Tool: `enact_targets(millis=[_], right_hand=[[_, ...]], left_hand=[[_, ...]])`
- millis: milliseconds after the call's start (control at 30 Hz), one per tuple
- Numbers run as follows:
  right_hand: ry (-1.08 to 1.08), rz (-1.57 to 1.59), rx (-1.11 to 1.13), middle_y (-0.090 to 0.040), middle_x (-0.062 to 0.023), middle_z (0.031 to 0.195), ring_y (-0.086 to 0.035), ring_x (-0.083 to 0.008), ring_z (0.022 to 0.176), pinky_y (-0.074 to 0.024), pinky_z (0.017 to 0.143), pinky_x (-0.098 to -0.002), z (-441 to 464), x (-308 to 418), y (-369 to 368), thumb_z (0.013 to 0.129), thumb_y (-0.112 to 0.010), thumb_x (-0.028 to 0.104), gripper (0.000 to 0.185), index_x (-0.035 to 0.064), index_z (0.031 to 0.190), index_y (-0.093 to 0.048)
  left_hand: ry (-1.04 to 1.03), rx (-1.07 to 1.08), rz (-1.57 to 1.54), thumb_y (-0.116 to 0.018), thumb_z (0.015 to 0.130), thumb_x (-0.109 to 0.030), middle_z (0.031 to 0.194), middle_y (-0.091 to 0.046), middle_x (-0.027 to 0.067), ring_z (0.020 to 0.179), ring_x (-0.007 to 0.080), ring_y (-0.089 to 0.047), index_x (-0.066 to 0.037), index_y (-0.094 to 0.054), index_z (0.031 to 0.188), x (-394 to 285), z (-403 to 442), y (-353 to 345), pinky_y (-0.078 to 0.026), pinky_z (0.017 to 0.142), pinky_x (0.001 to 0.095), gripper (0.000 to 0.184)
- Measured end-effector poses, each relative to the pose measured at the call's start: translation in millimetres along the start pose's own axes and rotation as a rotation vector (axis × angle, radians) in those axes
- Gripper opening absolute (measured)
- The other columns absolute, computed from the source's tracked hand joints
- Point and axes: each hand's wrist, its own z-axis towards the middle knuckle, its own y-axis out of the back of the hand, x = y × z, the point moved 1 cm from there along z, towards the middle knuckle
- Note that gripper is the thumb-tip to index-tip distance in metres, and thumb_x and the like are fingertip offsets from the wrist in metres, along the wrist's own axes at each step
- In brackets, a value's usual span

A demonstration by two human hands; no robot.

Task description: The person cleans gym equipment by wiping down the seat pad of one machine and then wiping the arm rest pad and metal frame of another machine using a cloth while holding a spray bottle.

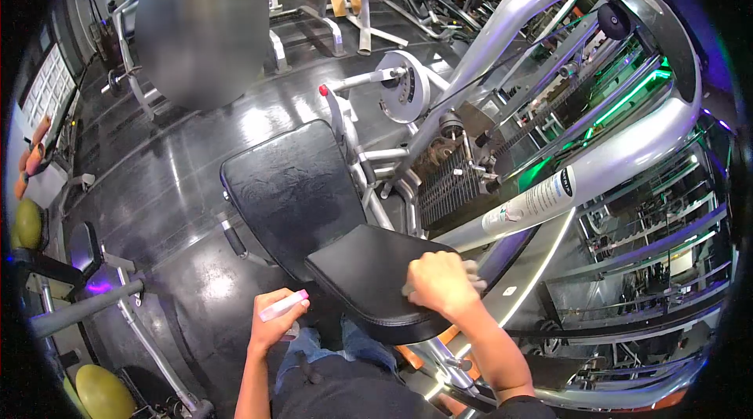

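My left hand [272,323] is closed around a spray bottle [282,306] with a whitish head and a pink tip; most of its body is hidden by my fingers. My right hand [441,281] rests on the black back pad [369,270] of an exercise machine, fingers curled over a greyish cloth [473,267] that shows only at the edges of the hand. Beyond the back pad lies the machine's wide black seat pad [286,183], its surface looking streaked and shiny.
The machine's thick silver frame [627,148] arches up on the right, beside its weight stack [451,191]. A round cam [404,85] and a side handle [234,238] flank the seat. Green balls [106,394] sit at the lower left. Other machines stand across the dark floor.
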Motion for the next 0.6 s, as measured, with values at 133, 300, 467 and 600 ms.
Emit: enact_targets(millis=[133,300,467,600], right_hand=[[0.149,0.067,0.039,-0.07,-0.017,0.073,-0.071,-0.0323,0.074,-0.0567,0.068,-0.042,10,50,-10,0.064,-0.077,0.023,0.022,0.0054,0.075,-0.073],[0.283,0.08,-0.019,-0.069,-0.0136,0.075,-0.071,-0.0305,0.074,-0.0549,0.063,-0.0422,3,84,-20,0.071,-0.068,0.015,0.011,0.0049,0.071,-0.071],[0.396,0.097,0.128,-0.067,-0.009,0.079,-0.07,-0.0286,0.078,-0.0555,0.061,-0.0405,-20,58,1,0.065,-0.069,0.012,0.01,0.0096,0.074,-0.073],[0.444,0.047,-0.001,-0.066,-0.0098,0.083,-0.066,-0.0262,0.082,-0.0546,0.063,-0.0395,-36,54,8,0.071,-0.069,0.016,0.007,0.0093,0.073,-0.072]], left_hand=[[0.03,0.01,-0.035,-0.075,0.083,-0.015,0.068,-0.066,-0.0003,0.062,0.0043,-0.058,-0.001,-0.071,0.078,4,-4,0,-0.044,0.056,0.0223,0.015],[0.004,0.071,0.03,-0.075,0.083,-0.016,0.067,-0.066,-0.0007,0.061,0.004,-0.057,-0.002,-0.071,0.079,10,-8,-4,-0.044,0.056,0.0225,0.015],[-0.072,0.11,0.082,-0.075,0.082,-0.017,0.065,-0.065,-0.0005,0.06,0.0042,-0.057,-0.002,-0.072,0.079,4,-13,-6,-0.043,0.054,0.023,0.016],[-0.124,0.085,0.156,-0.078,0.08,-0.019,0.062,-0.063,-0.0007,0.056,0.0049,-0.056,-0.003,-0.07,0.075,-2,-19,-5,-0.042,0.051,0.0237,0.019]])
